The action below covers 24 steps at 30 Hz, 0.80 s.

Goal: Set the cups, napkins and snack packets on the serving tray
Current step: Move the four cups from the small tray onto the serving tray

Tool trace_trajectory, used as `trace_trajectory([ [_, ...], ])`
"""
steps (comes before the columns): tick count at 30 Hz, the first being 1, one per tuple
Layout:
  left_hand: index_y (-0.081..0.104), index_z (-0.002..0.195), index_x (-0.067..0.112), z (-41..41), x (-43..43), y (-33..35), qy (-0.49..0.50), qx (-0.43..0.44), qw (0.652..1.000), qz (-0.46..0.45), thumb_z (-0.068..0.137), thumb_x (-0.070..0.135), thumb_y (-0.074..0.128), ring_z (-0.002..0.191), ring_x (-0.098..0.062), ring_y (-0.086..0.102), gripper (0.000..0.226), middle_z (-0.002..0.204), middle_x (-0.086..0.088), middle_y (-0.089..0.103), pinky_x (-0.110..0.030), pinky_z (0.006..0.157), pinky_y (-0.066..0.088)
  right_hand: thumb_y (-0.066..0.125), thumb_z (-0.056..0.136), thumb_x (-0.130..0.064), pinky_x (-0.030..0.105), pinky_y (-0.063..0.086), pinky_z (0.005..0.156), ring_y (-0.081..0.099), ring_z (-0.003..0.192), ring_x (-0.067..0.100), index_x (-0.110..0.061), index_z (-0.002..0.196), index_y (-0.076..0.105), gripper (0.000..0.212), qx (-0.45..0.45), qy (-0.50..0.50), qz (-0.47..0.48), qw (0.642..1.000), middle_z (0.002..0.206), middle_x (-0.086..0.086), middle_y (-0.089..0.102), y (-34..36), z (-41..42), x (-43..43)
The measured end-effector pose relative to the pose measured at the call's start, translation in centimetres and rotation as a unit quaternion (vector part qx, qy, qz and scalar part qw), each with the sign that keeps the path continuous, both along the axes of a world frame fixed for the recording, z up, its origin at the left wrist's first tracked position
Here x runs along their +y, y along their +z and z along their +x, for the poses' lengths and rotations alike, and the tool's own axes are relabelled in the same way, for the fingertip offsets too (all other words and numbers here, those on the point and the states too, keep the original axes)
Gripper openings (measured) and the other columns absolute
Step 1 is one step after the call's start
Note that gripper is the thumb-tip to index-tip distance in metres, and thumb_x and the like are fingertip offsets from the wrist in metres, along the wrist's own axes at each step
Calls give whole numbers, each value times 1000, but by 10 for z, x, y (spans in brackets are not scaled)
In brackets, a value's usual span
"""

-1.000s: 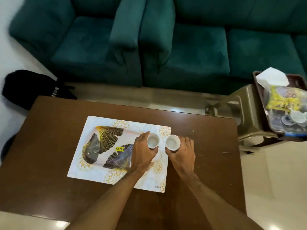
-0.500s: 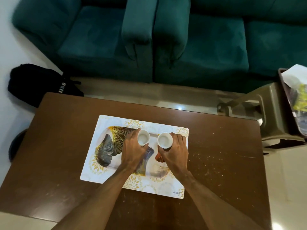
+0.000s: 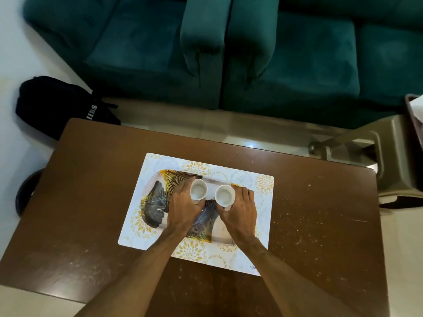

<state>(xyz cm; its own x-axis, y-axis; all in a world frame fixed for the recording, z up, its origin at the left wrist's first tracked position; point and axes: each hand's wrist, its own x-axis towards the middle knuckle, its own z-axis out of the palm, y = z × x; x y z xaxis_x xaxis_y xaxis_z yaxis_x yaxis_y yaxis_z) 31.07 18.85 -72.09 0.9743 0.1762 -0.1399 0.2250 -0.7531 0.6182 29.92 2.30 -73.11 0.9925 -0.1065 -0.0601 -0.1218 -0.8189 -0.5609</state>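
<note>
Two small white cups stand side by side over the serving tray [image 3: 153, 203], a tray with a dark fan-leaf pattern that lies on a white placemat [image 3: 263, 225] with gold flowers. My left hand [image 3: 183, 210] grips the left cup [image 3: 198, 189] from its near side. My right hand [image 3: 240, 211] grips the right cup [image 3: 224, 196] the same way. Both cups look empty. Whether their bases touch the tray is hidden by my fingers. No napkins or snack packets show clearly.
The placemat lies on a brown wooden table [image 3: 320, 225]. A green sofa [image 3: 274, 53] stands beyond it. A black bag [image 3: 57, 104] lies on the floor at the left. An olive plastic stool [image 3: 393, 161] carrying a dark tray's edge [image 3: 412, 115] stands at the right.
Both hands carried the cups leftward from the placemat's right edge to over the middle of the tray. The cups now sit a little further apart.
</note>
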Motion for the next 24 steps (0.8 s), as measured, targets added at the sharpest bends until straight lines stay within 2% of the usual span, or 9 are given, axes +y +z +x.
trace_trajectory([
  [9,49,144,8,-12,-10,25,-2,12,999,36,75,30,86,136,-31,47,81,144,-13,54,-47,112,41,81,73,-57,41,51,97,53,124,26,-14,137,51,82,21,19,15,1000,133,6,60,33,-5,-22],
  [12,49,143,10,-18,-31,55,-1,-4,999,32,76,27,84,138,-31,44,78,147,-12,51,-47,113,39,74,79,-58,42,50,102,50,128,24,-16,139,51,77,19,12,32,999,138,4,56,59,-12,-46],
  [16,48,144,12,-31,-78,96,-18,-6,999,30,78,27,83,140,-29,43,77,149,-10,50,-45,113,37,56,91,-64,41,48,106,46,131,19,-20,143,47,69,6,-15,31,999,144,1,51,94,-28,-94],
  [20,49,144,17,-53,-146,134,-32,-29,998,49,85,41,73,140,-26,44,67,150,-6,50,-44,113,37,53,93,-62,44,38,116,36,143,20,-25,151,36,71,-2,-2,55,998,157,-2,37,128,-50,-161],
  [24,50,143,14,-80,-234,166,-77,-63,993,64,85,37,72,136,-28,47,67,147,-8,52,-47,113,41,50,96,-58,44,35,118,25,150,18,-29,156,26,71,-32,10,42,999,163,-2,26,159,-78,-254],
])
